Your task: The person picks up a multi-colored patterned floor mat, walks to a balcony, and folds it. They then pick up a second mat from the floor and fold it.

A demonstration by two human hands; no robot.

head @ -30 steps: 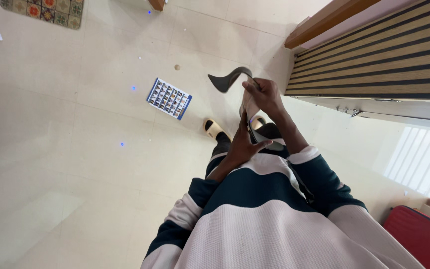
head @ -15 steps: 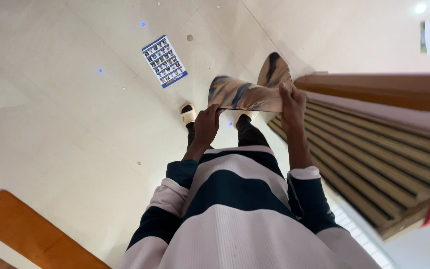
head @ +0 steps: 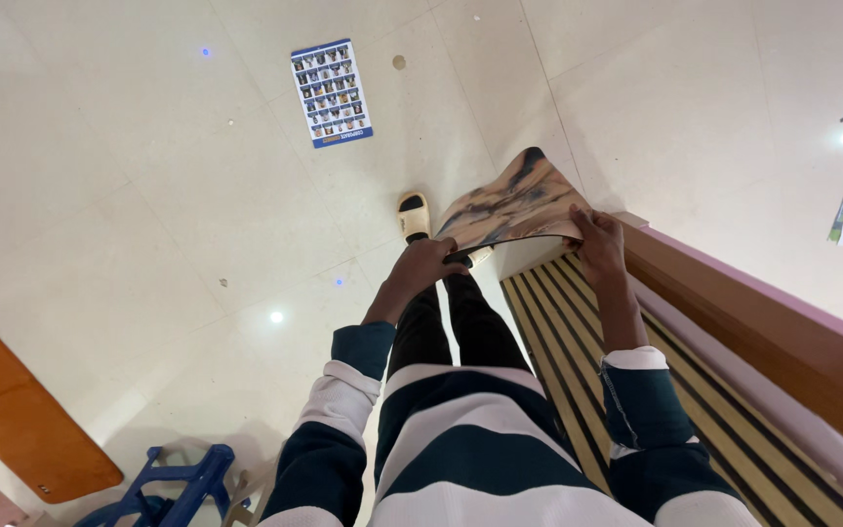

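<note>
Above the floor, patterned sheet [head: 519,207] between both hands, left hand [head: 423,265] and right hand [head: 599,242] grip its near edge

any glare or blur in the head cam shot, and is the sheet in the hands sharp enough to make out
Head view: ceiling lights mirror as small bright spots on the glossy floor; wide-angle bend tilts the striped panel. The flexible patterned sheet, held by the left hand and right hand, is fairly sharp, its print a brownish mottle. The poster on the floor is too small to read.
</note>
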